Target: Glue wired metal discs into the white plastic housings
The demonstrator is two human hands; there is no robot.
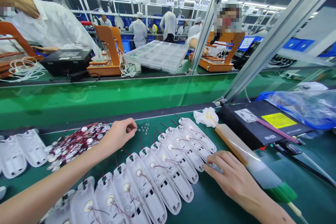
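My left hand (123,132) hovers by several tiny metal pieces (145,128) on the green mat, thumb and forefinger brought together. Whatever its fingertips hold, if anything, is too small to make out. Beside the row's right end, my right hand (231,173) is closed around a slim shiny tool (215,166), mostly hidden by the fingers. White plastic housings (172,162) lie side by side in a slanting row, open side up. Round discs with thin red and dark wires sit in them. Behind my left forearm is a heap of wired discs (78,143).
More white housings (21,150) lie at the far left. On the right are a blurred tube with a green end (262,168), crumpled white tissue (207,117), a black box (265,122) and a blue bag (296,106). Co-workers and orange fixtures (109,50) stand beyond the green divider.
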